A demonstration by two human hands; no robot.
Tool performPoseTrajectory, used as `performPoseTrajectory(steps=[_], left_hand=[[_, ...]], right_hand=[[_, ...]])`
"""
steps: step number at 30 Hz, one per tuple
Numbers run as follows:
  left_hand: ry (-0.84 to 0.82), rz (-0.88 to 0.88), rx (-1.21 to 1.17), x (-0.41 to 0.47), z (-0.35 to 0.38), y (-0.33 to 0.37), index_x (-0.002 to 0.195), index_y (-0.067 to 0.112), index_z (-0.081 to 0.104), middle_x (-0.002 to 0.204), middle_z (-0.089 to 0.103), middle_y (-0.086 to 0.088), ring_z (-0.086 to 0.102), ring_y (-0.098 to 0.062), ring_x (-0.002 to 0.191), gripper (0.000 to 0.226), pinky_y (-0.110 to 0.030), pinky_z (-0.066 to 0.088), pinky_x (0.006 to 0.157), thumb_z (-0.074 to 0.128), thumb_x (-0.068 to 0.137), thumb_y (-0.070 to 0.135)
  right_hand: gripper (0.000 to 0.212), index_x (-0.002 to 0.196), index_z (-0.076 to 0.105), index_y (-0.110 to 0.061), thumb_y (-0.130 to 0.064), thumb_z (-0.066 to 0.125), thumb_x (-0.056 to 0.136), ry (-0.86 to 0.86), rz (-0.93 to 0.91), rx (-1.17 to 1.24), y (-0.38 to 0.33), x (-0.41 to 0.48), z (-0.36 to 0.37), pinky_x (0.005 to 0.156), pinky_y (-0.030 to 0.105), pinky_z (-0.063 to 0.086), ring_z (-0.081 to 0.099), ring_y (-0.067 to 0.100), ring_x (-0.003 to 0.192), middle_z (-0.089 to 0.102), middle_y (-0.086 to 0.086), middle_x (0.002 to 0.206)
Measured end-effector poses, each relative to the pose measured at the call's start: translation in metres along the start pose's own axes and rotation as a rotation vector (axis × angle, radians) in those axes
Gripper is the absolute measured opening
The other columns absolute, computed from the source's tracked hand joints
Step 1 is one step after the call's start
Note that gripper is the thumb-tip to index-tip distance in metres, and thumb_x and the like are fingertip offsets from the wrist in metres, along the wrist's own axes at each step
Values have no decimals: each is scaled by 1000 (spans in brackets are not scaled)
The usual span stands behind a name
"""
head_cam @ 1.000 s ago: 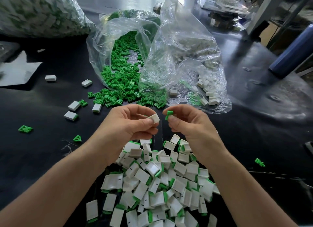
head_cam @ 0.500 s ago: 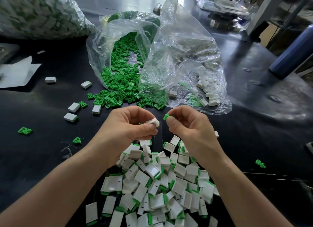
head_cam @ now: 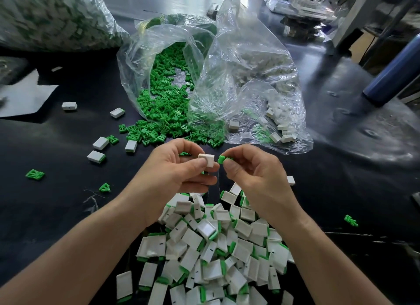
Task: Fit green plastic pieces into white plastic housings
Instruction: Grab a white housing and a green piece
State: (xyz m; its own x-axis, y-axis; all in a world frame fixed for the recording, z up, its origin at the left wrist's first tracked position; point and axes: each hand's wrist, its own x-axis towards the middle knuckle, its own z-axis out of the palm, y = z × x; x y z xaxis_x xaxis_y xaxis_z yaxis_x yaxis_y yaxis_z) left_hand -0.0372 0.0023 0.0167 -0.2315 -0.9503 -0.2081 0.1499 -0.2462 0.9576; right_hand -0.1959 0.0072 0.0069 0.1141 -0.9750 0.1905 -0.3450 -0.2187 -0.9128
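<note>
My left hand (head_cam: 175,173) pinches a small white housing (head_cam: 208,159) between thumb and fingers. Just to its right, my right hand (head_cam: 252,170) pinches a green piece (head_cam: 223,159), whose tip sits a short gap from the housing. Both hands hover above the black table. Below them lies a pile of white housings with green pieces fitted (head_cam: 213,252). Loose green pieces (head_cam: 163,113) spill from a clear bag behind the hands. Empty white housings (head_cam: 280,125) lie inside a second clear bag to the right.
Stray housings (head_cam: 100,143) and green pieces (head_cam: 34,174) dot the black table (head_cam: 56,202) at left; one green piece (head_cam: 351,220) lies at right. A large full bag (head_cam: 54,18) sits back left, white paper (head_cam: 25,97) at left, a blue cylinder (head_cam: 393,77) at right.
The housing in my left hand has turned so that its open end faces the green piece. My right hand has brought the green piece lower and closer to it.
</note>
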Motion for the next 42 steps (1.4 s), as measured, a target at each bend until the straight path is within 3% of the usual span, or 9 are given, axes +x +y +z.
performPoseTrajectory(steps=[7,11,16,18,20,24,29,35,42], left_hand=[[-37,4,21,0,1,0,87,10,48,81,74,-9,71,-21,69,6,-28,57,57,54,86,9],[-55,5,79,-1,2,-1,86,10,49,76,74,-6,71,-19,69,9,-27,56,57,57,82,10],[-54,70,240,0,1,-6,84,11,55,68,71,3,70,-16,69,4,-30,57,63,59,83,12],[-51,116,298,-1,1,-7,81,12,60,68,70,1,69,-15,67,15,-29,56,62,63,72,24],[-39,152,302,-1,0,-7,78,12,64,69,69,-5,68,-15,63,20,-24,55,57,65,65,27],[-31,160,277,-1,-2,-7,78,7,66,66,69,-6,65,-13,56,16,-20,52,52,68,67,19],[-71,153,322,-3,-2,-6,72,7,67,61,67,-6,64,-15,53,4,-21,50,48,69,74,4],[-77,212,398,-3,-3,-7,64,13,68,55,64,-3,61,-14,49,15,-19,47,46,70,74,2],[-61,228,520,-4,-4,-8,64,12,67,56,64,-5,62,-15,50,14,-31,57,53,74,72,2]], right_hand=[[24,78,62,-33,-11,62,86,9,-13,0,-1,-2,1,68,45,53,62,24,70,67,4,74],[25,78,62,-33,-9,63,85,-9,-45,-50,0,-2,-1,64,29,54,61,8,64,66,-6,72],[11,86,70,-17,-8,65,83,-27,-64,-97,1,-3,-1,61,26,52,60,12,65,67,-3,73],[13,87,69,-21,-9,65,83,-34,-52,-63,1,-3,-2,64,20,51,61,3,66,66,-9,75],[18,81,64,-31,-14,64,84,-40,-25,-48,0,-3,-2,64,24,53,60,4,64,65,-9,70],[20,70,59,-28,-21,58,89,-74,-42,-177,-1,-3,-2,59,39,47,55,24,62,61,8,65],[20,72,57,-8,-19,54,90,-205,-114,-330,0,-2,-8,54,24,33,40,9,57,48,-5,59],[28,70,53,-1,-24,44,84,-239,-213,-450,-5,-2,-6,59,33,34,39,16,61,48,3,64],[22,72,53,-3,-18,47,87,-319,-248,-535,-7,-3,-10,59,28,25,35,12,62,42,-5,66]])
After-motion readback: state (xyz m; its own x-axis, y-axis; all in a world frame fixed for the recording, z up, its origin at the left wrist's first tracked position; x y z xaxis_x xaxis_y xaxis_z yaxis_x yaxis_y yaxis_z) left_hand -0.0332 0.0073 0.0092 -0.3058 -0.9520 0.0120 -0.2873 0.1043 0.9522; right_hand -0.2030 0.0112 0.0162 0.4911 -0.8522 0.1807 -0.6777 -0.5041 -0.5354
